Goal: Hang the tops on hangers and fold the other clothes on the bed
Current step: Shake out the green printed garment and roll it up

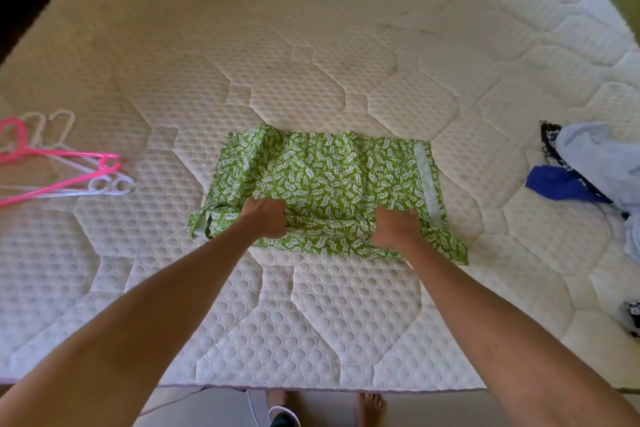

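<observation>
Your left hand (265,217) and right hand (396,227) both have fingers curled into the near edge of the green printed garment (329,180), each gripping a bunch of cloth. The garment lies mid-mattress (311,45), already doubled into a rough rectangle, with a strap loop poking out at its left. Judgement: you are mid-fold on this piece, one or two folds short of done. Left to do: the heap of pale blue and dark blue clothes (595,170) at the right edge, unsorted. The pink and white hangers (69,170) at far left lie bare, so no top is hung yet here.
</observation>
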`<state>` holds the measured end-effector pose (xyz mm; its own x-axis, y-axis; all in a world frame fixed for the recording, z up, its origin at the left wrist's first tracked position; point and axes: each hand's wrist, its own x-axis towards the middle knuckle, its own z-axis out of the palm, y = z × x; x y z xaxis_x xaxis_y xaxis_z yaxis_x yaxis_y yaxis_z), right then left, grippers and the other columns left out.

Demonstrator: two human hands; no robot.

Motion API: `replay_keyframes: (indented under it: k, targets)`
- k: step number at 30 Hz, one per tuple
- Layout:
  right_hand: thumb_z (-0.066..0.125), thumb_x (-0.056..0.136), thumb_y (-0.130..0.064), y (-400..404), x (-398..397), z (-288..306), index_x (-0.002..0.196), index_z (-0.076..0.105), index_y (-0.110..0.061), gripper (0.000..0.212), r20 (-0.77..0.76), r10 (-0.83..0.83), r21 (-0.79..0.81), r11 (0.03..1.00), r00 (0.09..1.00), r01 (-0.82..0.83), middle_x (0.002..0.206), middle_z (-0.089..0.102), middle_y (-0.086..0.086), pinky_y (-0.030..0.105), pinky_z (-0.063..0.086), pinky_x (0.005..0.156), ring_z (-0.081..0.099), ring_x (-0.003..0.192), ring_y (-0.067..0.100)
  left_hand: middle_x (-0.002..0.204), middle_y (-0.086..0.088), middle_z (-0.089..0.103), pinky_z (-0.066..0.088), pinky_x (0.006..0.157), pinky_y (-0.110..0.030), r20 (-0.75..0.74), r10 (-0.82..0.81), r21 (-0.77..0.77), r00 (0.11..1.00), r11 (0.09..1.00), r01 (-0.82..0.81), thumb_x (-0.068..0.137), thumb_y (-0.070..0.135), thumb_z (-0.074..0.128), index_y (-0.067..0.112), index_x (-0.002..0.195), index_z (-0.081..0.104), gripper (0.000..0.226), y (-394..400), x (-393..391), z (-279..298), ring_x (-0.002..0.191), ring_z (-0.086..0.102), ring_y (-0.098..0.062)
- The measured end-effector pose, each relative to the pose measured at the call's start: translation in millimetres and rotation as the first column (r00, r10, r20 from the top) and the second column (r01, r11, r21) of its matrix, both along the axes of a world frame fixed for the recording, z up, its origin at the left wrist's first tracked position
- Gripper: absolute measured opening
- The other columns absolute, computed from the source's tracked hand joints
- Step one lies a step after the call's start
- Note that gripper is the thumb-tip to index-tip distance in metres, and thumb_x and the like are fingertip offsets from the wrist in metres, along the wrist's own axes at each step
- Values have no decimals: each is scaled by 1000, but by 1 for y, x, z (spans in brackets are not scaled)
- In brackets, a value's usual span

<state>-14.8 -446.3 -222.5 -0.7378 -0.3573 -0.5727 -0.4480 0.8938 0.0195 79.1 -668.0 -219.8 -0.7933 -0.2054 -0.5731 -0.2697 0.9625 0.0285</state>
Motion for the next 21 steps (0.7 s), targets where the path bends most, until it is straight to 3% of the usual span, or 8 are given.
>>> replay_keyframes:
  k: [4, 7, 9, 13, 15, 17, 19, 21]
  targets:
    - [63, 79, -14, 14, 5, -15, 121, 44, -13, 46, -340, 30, -124, 989, 940, -76, 108, 58, 9, 41, 38, 90, 55, 101, 28, 128, -8, 48, 32, 108, -40, -247, -123, -140, 961, 986, 90, 83, 11, 50, 15, 134, 34, 54, -2, 6, -16, 120, 45, -24]
    - [60, 81, -27, 19, 15, -28, 88, 60, -13, 16, -559, 122, -208, 937, 820, -282, 77, 61, 5, 34, 43, 67, 57, 68, 24, 143, -8, 36, 30, 109, -40, -318, -306, -144, 897, 951, 273, 96, 25, 40, 19, 140, 31, 45, 3, 12, -24, 128, 39, -24]
    - [44, 83, -44, 23, 24, -33, 85, 60, -16, 33, -442, 220, -229, 910, 870, -346, 74, 60, 2, 34, 43, 64, 56, 65, 22, 149, -10, 28, 28, 110, -45, -218, -288, -19, 932, 957, 291, 96, 50, 34, 21, 145, 26, 58, 7, 17, -27, 133, 34, -28]
    - [69, 65, -36, 25, 35, -41, 123, 51, -18, 63, -271, 282, -90, 944, 920, -316, 118, 55, 12, 49, 41, 92, 55, 106, 36, 155, -16, 4, 12, 110, -61, -99, -155, -74, 983, 986, 148, 86, 57, 49, 30, 150, 1, 84, 10, 26, -34, 140, 5, -47]
    - [67, 77, -21, 23, 32, -40, 143, 31, -27, 75, -243, 191, -77, 974, 951, -215, 144, 35, 20, 57, 15, 111, 32, 132, 46, 156, -16, -4, 8, 106, -68, -34, -87, -173, 996, 982, 80, 83, 61, 50, 34, 148, -11, 93, 8, 26, -34, 140, -1, -49]
    - [46, 93, -11, 22, 27, -38, 148, 10, -37, 71, -193, 148, -64, 984, 970, -163, 154, 13, 21, 55, 0, 113, 10, 139, 49, 156, -19, -6, 12, 104, -71, 32, -5, -223, 999, 975, 12, 87, 51, 52, 35, 146, -17, 93, 5, 25, -32, 141, 1, -47]
    - [33, 98, -9, 19, 21, -31, 148, 10, -39, 62, -174, 112, -45, 992, 978, -122, 153, 16, 22, 51, 6, 115, 13, 139, 48, 154, -26, 6, 19, 106, -68, 66, 37, -252, 997, 967, -19, 93, 34, 48, 32, 147, -15, 83, 5, 24, -27, 140, 13, -47]
    - [35, 97, -8, 14, 16, -19, 142, 36, -29, 50, -160, 77, -80, 993, 984, -91, 133, 49, 22, 46, 29, 109, 44, 126, 40, 148, -26, 27, 23, 105, -67, 105, 80, -230, 991, 972, -54, 95, 23, 42, 28, 150, -1, 70, 11, 22, -19, 135, 31, -43]
